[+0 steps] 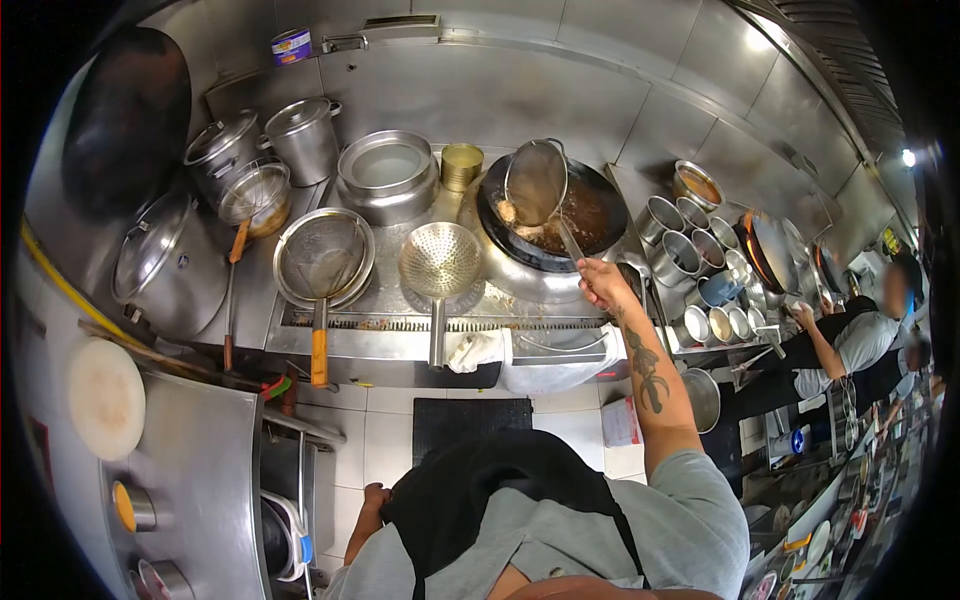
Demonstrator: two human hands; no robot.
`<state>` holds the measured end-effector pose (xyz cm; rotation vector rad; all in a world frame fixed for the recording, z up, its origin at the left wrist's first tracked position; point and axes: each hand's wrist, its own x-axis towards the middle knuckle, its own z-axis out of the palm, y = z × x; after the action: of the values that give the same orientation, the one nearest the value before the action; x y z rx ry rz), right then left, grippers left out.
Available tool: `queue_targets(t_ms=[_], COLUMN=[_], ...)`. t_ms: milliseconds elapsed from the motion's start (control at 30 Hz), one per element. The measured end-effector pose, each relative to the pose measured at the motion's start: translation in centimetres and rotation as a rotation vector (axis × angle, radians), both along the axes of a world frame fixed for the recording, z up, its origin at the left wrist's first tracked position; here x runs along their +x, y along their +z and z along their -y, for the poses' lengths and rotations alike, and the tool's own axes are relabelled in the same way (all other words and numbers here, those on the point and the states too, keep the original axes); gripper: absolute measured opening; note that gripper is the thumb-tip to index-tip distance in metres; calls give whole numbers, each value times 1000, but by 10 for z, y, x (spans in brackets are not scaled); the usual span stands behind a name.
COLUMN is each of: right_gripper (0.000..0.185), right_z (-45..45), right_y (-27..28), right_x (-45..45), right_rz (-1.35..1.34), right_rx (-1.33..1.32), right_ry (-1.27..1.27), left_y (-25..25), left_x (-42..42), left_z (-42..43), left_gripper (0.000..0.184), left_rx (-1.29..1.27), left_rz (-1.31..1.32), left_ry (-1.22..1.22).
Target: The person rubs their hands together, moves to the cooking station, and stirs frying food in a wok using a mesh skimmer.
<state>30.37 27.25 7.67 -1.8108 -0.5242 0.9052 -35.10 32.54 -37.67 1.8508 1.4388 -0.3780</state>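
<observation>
My right hand (603, 285) is closed around the handle of a round mesh skimmer (536, 182). The skimmer's bowl is over a dark wok (595, 205) of brown liquid, with a pale lump at the mesh's lower left edge. Low beside my body hangs my left hand (376, 497), its fingers curled; what it holds, if anything, is too small to make out. Left of the wok lies a perforated ladle (440, 258), and beyond it a mesh strainer with an orange handle (319, 345).
Lidded pots (302, 125) stand at the back left, a wide steel pot (385, 165) beside a tin (461, 167). Several metal containers (674, 257) are right of the wok. A co-worker (870, 340) stands further right. A steel counter (200, 450) is at left.
</observation>
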Motion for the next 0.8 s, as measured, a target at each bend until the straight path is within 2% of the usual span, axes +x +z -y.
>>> queue_targets(t_ms=[67, 167, 267, 400, 467, 533, 667, 767, 800], right_gripper=[21, 30, 33, 35, 29, 24, 18, 22, 18], right_z=[8, 18, 31, 45, 48, 50, 40, 26, 22], right_y=[-1, -5, -2, -6, -8, -13, -41, -63, -64], right_x=[1, 16, 33, 57, 58, 62, 75, 79, 77], right_rz=[102, 241, 332, 359, 300, 238, -83, -222, -253], right_rx=[-12, -12, -42, -98, -80, -60, 62, 114, 121], right_ry=[-7, -45, -96, -132, -211, -240, -278, -260, -252], left_y=[0, -1, -4, 3, 2, 6, 5, 8, 13], left_x=[12, 11, 1, 2, -1, -1, -4, -4, -4], left_z=[5, 7, 5, 13, 13, 18, 18, 17, 17], left_gripper=[63, 54, 43, 37, 39, 41, 48, 42, 40], left_rx=[65, 88, 5, 146, 152, 223, 225, 263, 221], left_rz=[-4, 113, 74, 111, 75, 90, 69, 82, 90], left_ry=[76, 150, -9, 59, 12, 72, 90, 94, 106])
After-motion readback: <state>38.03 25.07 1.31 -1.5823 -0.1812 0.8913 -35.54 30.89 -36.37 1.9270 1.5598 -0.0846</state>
